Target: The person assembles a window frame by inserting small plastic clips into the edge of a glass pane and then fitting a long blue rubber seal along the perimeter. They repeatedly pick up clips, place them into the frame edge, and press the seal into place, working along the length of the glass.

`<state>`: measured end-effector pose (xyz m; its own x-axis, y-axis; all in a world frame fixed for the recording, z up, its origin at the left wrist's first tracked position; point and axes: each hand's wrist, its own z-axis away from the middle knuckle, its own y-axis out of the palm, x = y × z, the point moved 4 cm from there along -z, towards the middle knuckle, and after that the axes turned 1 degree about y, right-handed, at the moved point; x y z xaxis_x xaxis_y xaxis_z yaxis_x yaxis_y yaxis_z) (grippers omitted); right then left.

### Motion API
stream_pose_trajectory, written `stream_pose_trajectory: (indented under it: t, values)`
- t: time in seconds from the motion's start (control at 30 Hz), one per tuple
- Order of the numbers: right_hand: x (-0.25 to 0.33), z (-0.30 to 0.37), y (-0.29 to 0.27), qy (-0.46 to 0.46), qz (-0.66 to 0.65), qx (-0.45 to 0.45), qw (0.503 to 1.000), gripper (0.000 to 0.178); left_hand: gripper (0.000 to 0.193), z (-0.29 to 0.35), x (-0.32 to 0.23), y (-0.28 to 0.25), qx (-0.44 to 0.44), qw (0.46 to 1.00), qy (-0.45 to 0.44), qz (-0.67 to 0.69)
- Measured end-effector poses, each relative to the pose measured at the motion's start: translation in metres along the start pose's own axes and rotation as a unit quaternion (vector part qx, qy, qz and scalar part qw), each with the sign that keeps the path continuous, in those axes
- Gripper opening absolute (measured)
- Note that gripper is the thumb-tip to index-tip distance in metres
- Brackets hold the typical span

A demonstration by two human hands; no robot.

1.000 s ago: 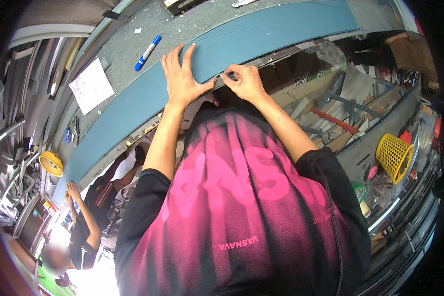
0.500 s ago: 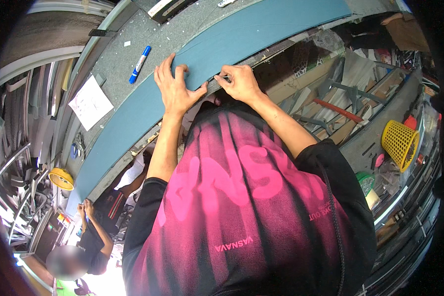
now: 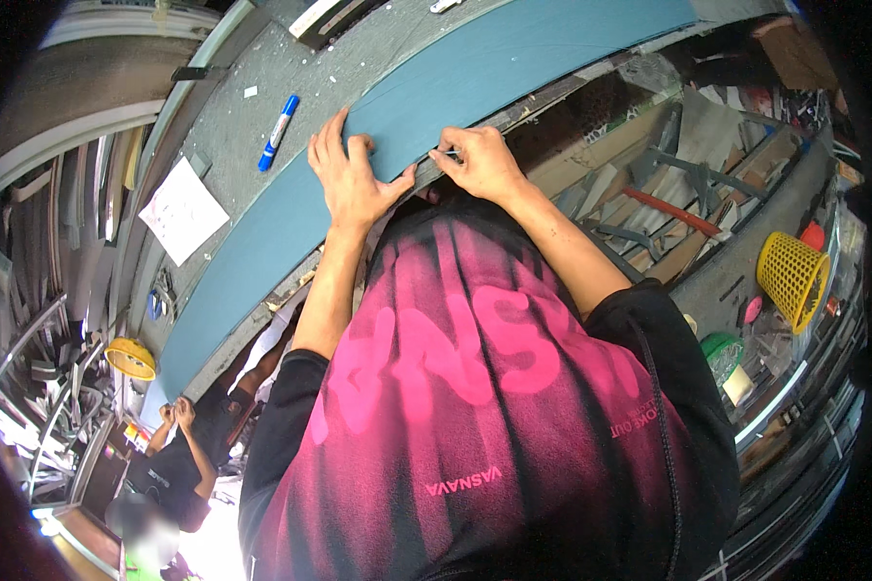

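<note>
A long blue-grey sheet (image 3: 252, 228) lies along the near side of the workbench, curving across the view. My left hand (image 3: 351, 179) rests on it with fingers spread, its thumb at the near edge. To its right, my right hand (image 3: 482, 163) is closed in a pinch at that same edge. What sits between its fingertips, if anything, is too small to name. Beyond my left hand lies a blue and white marker (image 3: 278, 134) on the grey bench top (image 3: 291, 82). A white paper sheet (image 3: 184, 211) with faint drawn lines is farther left.
Scissors (image 3: 162, 293) and a yellow basket (image 3: 131, 359) are at the left, near a co-worker's raised hands (image 3: 176, 413). Below the bench at right are offcuts, a red bar (image 3: 673, 211), a yellow perforated basket (image 3: 794, 281) and a green container (image 3: 722, 353). Long profiles (image 3: 77, 184) fill the far-left rack.
The whole view has shifted slightly, moving bench things a little right and down. Both my hands keep nearly the same pose at the sheet's edge. The co-worker's head and arms have moved a little.
</note>
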<state>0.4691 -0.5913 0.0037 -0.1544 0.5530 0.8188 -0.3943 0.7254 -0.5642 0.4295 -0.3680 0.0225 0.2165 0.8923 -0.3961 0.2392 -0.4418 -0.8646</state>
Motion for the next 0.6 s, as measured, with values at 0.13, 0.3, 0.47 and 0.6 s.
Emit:
stream_pose_trajectory:
  t: [0.13,0.3,0.47,0.6]
  values:
    - [0.001,0.000,-0.018,-0.052,0.070,0.001,0.996,0.023,0.079,-0.003,-0.003,-0.001,0.028,0.999,-0.036,-0.010]
    - [-0.006,0.004,-0.029,-0.062,0.093,-0.060,0.992,0.026,0.085,-0.005,-0.006,-0.005,0.036,0.998,-0.044,0.000]
    - [-0.007,-0.004,-0.026,-0.076,0.092,-0.033,0.992,0.025,0.088,-0.005,-0.007,-0.004,0.047,0.997,-0.052,-0.013]
    - [-0.006,-0.007,-0.033,-0.070,0.075,0.033,0.994,0.027,0.086,-0.007,-0.006,-0.004,0.038,0.998,-0.042,-0.006]
